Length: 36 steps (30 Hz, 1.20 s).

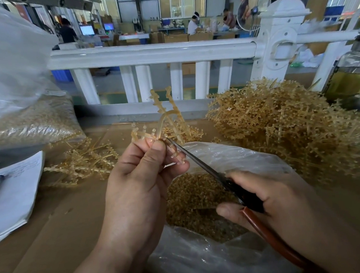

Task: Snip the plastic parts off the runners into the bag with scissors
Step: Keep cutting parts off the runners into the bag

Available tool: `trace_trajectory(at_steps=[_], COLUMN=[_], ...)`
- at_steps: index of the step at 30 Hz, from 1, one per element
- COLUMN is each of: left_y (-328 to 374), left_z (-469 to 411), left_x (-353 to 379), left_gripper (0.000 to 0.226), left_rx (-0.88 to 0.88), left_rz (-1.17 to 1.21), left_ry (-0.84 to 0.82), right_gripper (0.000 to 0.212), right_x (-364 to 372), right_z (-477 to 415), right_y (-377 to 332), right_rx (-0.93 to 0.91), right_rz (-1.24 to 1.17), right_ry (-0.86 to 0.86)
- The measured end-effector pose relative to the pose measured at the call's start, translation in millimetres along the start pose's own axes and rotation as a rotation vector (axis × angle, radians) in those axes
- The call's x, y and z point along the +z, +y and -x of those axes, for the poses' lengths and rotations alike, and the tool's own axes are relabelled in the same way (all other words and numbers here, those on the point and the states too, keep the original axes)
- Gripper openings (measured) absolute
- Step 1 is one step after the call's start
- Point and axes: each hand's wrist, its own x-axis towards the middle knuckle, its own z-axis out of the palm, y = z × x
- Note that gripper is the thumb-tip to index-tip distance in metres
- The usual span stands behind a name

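Note:
My left hand (139,179) pinches a translucent amber runner (167,114) between thumb and fingers and holds it upright above the bag. Small parts still line its branches. My right hand (281,200) grips the scissors (198,162) by their black and red-brown handles. The dark blades point up-left, and their tip meets the runner just beside my left thumb. Under both hands lies an open clear plastic bag (237,154) with a heap of cut amber parts (194,199) inside.
A big pile of uncut runners (288,123) fills the right of the cardboard-covered table (61,224). A smaller pile of runners (83,161) lies on the left. Paper with a pen (14,193) sits at the left edge, a filled bag (30,120) behind it, a white railing (150,55) beyond.

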Motion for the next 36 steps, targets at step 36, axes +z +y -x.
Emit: trace_trajectory(at_steps=[36], left_y=[-0.5], left_z=[0.5], left_x=[-3.7], left_gripper=[0.021], left_rx=[-0.001], left_rz=[-0.126], left_ry=[-0.052], right_gripper=[0.055], right_x=[-2.7], right_z=[-0.2], right_y=[-2.7], right_rx=[0.003], right_rz=[0.037], right_ry=[-0.003])
